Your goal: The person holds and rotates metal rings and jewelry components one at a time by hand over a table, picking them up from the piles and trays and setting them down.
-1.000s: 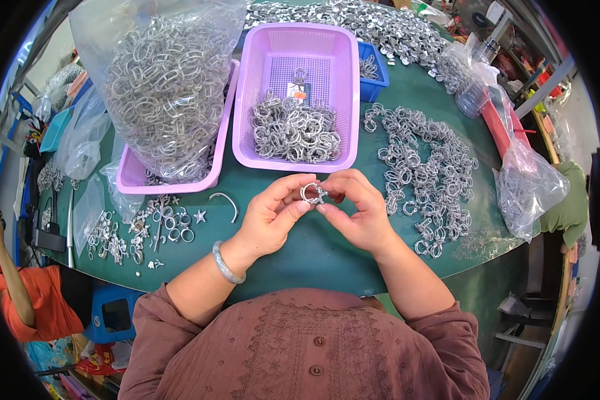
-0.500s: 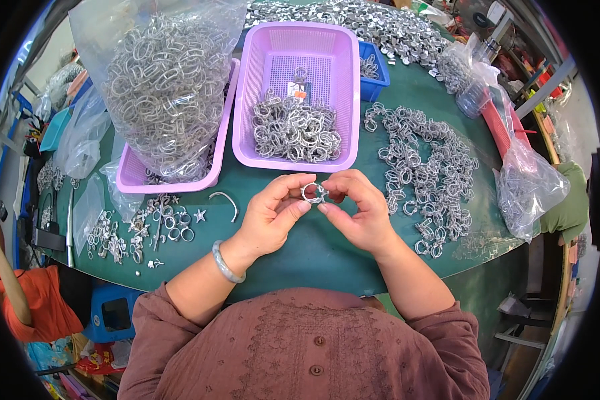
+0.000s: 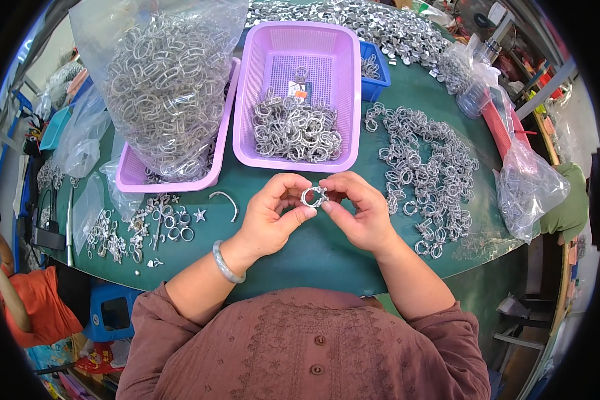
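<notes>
Between my two hands, just in front of the middle purple basket [image 3: 243, 100], is a silver-coloured ring [image 3: 307, 196] with a star-like ornament on its right side. My left hand [image 3: 277, 210] pinches the ring's band between thumb and fingers. My right hand [image 3: 359, 210] grips the ornamented side with thumb and fingertips. The basket beyond holds a heap of similar rings [image 3: 297, 133] and a small tag. To the right of my hands spreads a large pile of rings [image 3: 420, 167] on the green table [image 3: 280, 273].
A clear bag of rings [image 3: 170, 87] stands in another purple basket [image 3: 130, 175] at the left. Loose rings and a star [image 3: 199, 215] lie nearer. A blue bin [image 3: 375, 87], scattered metal pieces [image 3: 353, 23] and a red basket [image 3: 500, 123] stand farther off. A person in orange [image 3: 40, 303] is at left.
The ring has turned slightly between my fingers, showing more of its ornament. Both hands stay in nearly the same place. The person at left has shifted a little.
</notes>
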Tool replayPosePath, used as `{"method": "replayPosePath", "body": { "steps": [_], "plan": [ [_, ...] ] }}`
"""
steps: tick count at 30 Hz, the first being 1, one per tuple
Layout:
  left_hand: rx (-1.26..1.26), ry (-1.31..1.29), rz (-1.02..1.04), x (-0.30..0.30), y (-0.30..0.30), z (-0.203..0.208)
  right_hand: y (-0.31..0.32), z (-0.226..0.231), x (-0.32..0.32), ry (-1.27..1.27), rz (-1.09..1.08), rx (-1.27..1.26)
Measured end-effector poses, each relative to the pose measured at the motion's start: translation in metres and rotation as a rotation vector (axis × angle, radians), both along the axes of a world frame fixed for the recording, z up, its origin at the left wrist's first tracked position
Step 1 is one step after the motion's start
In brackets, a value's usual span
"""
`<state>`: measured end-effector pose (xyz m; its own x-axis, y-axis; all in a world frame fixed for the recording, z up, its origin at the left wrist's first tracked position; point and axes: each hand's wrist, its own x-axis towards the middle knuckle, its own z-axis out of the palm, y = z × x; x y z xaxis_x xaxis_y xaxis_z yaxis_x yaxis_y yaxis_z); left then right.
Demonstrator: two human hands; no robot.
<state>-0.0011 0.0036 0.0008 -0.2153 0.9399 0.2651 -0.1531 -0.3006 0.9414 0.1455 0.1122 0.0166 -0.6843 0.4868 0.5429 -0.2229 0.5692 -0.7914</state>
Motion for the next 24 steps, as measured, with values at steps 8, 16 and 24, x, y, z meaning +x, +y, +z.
{"method": "replayPosePath", "body": {
  "steps": [8,16,24],
  "plan": [
    [0.009,0.055,0.013,-0.0002,0.0000,-0.0002,0.0016,-0.0028,0.0004,-0.028,0.018,-0.018],
    [-0.006,0.063,0.027,-0.0001,0.0000,0.0001,0.0021,-0.0009,0.0010,-0.061,0.015,0.004],
    [0.003,0.072,0.041,0.0005,-0.0006,-0.0009,0.0006,0.0014,0.0014,-0.058,0.026,-0.002]
  ]
}}
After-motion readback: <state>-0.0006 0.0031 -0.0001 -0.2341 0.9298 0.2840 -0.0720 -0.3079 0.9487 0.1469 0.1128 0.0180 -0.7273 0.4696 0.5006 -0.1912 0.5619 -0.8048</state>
